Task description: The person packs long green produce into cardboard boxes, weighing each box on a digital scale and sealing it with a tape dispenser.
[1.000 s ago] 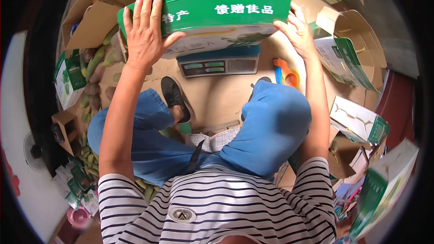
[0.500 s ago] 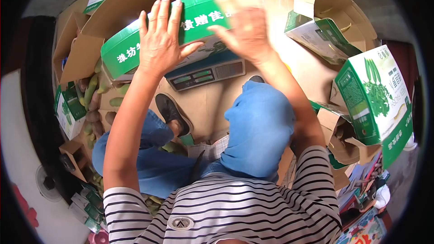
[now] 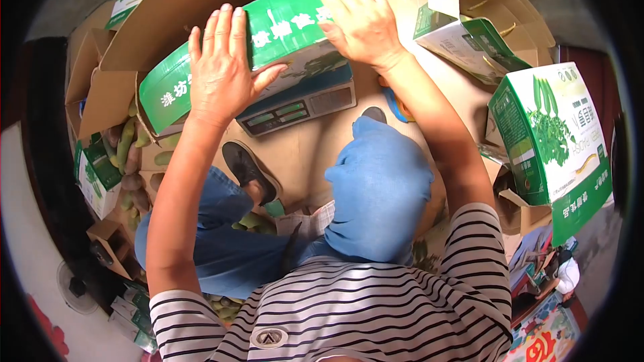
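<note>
A green and white carton [image 3: 285,29] with white lettering lies in front of me, on top of a digital scale [image 3: 295,112]. My left hand [image 3: 220,70] rests flat on the carton's green face, left of its middle, with fingers spread. Near the carton's right end, my right hand [image 3: 362,23] also lies on the green face, its fingers extended. Neither hand is wrapped round anything. The scale's panel with its displays shows below the carton.
An open carton [image 3: 463,40] is at the upper right, and a printed carton [image 3: 560,134] stands at the right. Long green and reddish vegetables [image 3: 127,144] are piled at the left. A shoe [image 3: 251,171] is below the scale.
My right hand was blurred above the carton's right end and now lies still on it. My left hand stays on the carton. The whole view has shifted slightly.
</note>
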A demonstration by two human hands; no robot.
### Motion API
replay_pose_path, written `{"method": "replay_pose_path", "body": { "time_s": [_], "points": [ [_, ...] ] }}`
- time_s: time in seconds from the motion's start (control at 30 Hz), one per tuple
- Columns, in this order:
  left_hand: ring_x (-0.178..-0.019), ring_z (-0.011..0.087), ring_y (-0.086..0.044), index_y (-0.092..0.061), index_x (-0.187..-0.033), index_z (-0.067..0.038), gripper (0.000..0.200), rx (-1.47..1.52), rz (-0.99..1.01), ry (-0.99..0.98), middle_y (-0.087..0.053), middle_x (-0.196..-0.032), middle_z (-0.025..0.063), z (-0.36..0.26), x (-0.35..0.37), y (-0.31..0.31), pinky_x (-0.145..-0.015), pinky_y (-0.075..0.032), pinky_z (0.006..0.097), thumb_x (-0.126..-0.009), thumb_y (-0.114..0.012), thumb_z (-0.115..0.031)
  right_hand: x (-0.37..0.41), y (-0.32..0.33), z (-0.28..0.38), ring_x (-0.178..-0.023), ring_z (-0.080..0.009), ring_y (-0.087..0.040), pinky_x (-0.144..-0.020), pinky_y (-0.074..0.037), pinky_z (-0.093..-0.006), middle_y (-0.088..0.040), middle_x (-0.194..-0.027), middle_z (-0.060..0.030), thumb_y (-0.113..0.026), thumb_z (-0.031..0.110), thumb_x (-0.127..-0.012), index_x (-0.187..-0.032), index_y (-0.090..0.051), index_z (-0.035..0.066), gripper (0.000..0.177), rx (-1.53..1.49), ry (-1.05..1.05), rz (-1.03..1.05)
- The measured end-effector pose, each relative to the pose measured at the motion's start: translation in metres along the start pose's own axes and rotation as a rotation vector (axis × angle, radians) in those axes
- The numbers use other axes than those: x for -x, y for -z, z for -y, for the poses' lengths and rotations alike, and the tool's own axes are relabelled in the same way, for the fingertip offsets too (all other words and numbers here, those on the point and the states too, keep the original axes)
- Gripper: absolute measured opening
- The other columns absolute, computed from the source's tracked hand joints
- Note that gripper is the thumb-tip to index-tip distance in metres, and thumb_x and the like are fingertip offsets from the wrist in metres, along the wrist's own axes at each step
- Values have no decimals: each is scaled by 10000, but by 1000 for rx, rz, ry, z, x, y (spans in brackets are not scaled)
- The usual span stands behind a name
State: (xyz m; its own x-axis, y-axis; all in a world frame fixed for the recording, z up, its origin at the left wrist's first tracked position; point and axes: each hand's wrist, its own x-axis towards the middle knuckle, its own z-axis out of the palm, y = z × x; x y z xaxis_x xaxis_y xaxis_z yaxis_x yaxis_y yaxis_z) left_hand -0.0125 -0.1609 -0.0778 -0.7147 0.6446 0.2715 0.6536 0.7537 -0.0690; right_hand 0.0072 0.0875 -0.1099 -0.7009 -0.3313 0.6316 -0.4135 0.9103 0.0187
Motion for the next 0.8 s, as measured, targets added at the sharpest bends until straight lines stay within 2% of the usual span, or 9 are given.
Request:
{"method": "replay_pose_path", "body": {
  "time_s": [0.13,0.17,0.23,0.43,0.57,0.6,0.67,0.77,0.8],
  "points": [
    [-1356,314,-338,-346,-1411,5,944,-3,22,10,-379,-1444,194,2,2,-1,-1121,-202,509,-767,-627,-625,-23,15,21,-1148,-381,-499,-995,-375,-492,-556,-1203,-216,-582,302,-849,-1111,-615,17,389,-73,-37,-43],
    [-1357,316,-337,-353,-1409,2,934,-8,29,7,-380,-1443,197,2,2,-1,-1121,-203,509,-767,-628,-619,-31,9,28,-1146,-394,-503,-983,-382,-528,-561,-1188,-214,-521,344,-854,-1186,-586,-20,496,-172,-37,-104],
    [-1359,319,-335,-367,-1403,-4,915,-9,40,-10,-382,-1440,202,2,-1,-3,-1122,-203,509,-766,-629,-606,-34,-21,49,-1254,-336,-460,-1093,-282,-495,-566,-1268,-166,-559,491,-834,-1138,-624,35,552,-5,127,-41],
    [-1353,325,-343,-396,-1385,3,866,-92,113,-38,-396,-1430,197,8,0,-5,-1114,-231,499,-781,-628,-572,-40,-45,72,-985,-236,-567,-876,-441,-404,-611,-1025,-80,-562,470,-830,-1077,-626,79,467,-127,87,-265],
    [-1342,326,-357,-398,-1380,7,883,-63,81,1,-396,-1430,199,1,-4,-3,-1103,-247,505,-781,-626,-600,-22,-31,22,-973,-206,-578,-879,-440,-391,-615,-1070,-24,-540,407,-868,-1156,-628,147,399,29,42,-265],
    [-1340,325,-360,-409,-1371,12,892,-72,80,5,-394,-1431,199,2,-4,-2,-1098,-252,514,-779,-618,-621,-22,-30,12,-989,-209,-577,-897,-433,-391,-616,-1081,-26,-546,370,-873,-1157,-632,159,364,-4,-4,-323],
    [-1337,323,-363,-408,-1369,18,895,-80,82,-5,-406,-1422,200,2,-7,-1,-1098,-253,510,-781,-616,-624,-21,-24,7,-1080,-364,-557,-920,-447,-497,-592,-1137,-179,-529,295,-878,-1168,-586,-12,426,-146,9,-406],
    [-1354,310,-345,-408,-1379,0,872,-35,88,9,-394,-1436,193,1,-2,1,-1111,-230,498,-775,-639,-585,-24,-34,22,-1006,-206,-546,-901,-421,-392,-588,-1092,-23,-594,398,-824,-1068,-627,147,352,-22,-68,-438],
    [-1362,305,-334,-407,-1385,-12,859,-71,105,-16,-382,-1446,190,1,-1,1,-1116,-222,493,-773,-645,-565,-27,-35,33,-1011,-218,-558,-893,-440,-398,-602,-1084,-38,-585,385,-832,-1044,-633,147,322,-44,-30,-414]
  ]
}}
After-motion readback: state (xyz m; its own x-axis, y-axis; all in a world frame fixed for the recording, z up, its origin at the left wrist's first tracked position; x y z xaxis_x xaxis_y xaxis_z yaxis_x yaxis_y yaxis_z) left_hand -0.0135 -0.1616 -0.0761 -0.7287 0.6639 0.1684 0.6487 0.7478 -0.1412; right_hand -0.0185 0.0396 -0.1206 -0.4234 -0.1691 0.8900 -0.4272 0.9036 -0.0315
